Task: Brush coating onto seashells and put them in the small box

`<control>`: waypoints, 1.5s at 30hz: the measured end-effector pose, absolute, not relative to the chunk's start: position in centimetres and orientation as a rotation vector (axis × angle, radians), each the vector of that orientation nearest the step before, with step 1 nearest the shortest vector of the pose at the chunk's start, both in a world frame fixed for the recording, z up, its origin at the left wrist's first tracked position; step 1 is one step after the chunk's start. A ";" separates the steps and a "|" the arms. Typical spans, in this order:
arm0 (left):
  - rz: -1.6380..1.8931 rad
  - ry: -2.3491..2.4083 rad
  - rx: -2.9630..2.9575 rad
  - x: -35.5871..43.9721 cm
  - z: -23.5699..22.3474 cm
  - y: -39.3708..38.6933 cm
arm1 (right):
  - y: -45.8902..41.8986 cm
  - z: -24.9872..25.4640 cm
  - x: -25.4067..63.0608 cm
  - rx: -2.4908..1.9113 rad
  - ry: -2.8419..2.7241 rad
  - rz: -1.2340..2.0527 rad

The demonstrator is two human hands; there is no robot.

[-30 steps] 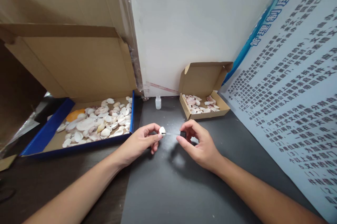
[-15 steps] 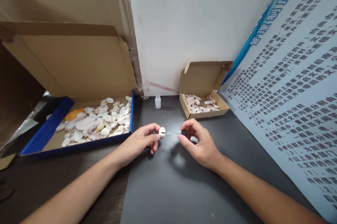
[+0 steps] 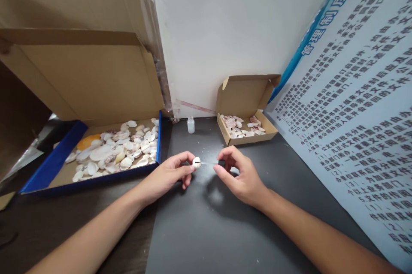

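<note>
"Writing on the sign (image 3: 357,106) — what can you read?"

"Blue characters, 管理制度, beside smaller dark lines."

"And the fingers?"

"Nearly closed, both sets. The left hand (image 3: 174,172) pinches a white shell (image 3: 197,162) above the tabletop (image 3: 199,235); the right hand (image 3: 243,177) grips a black cap (image 3: 221,163) — its thin, clear stem (image 3: 208,163) points at the shell. Beyond them stands a bottle (image 3: 191,126)."

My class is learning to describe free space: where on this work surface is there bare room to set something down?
The widest bare patch is the dark grey mat below both hands, between the forearms. Another lies between the small bottle and the left hand. The blue-edged box is crowded with shells.
</note>
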State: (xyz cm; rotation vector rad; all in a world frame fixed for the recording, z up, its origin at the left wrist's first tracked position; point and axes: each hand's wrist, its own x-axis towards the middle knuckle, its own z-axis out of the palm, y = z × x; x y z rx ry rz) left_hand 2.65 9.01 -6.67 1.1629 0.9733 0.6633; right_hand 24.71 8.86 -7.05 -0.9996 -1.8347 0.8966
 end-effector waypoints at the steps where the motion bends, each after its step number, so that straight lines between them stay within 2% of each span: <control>1: 0.658 0.975 1.168 2.6 -6.6 9.0 | 8.8 -7.0 24.7 -1.007 -1.840 0.891; 12: 0.663 1.004 1.194 2.9 -6.2 8.7 | 9.1 -6.8 24.9 -1.053 -1.800 0.805; 45: 0.619 1.058 1.476 3.2 -6.4 8.2 | 9.0 -6.6 25.0 -1.036 -1.818 0.872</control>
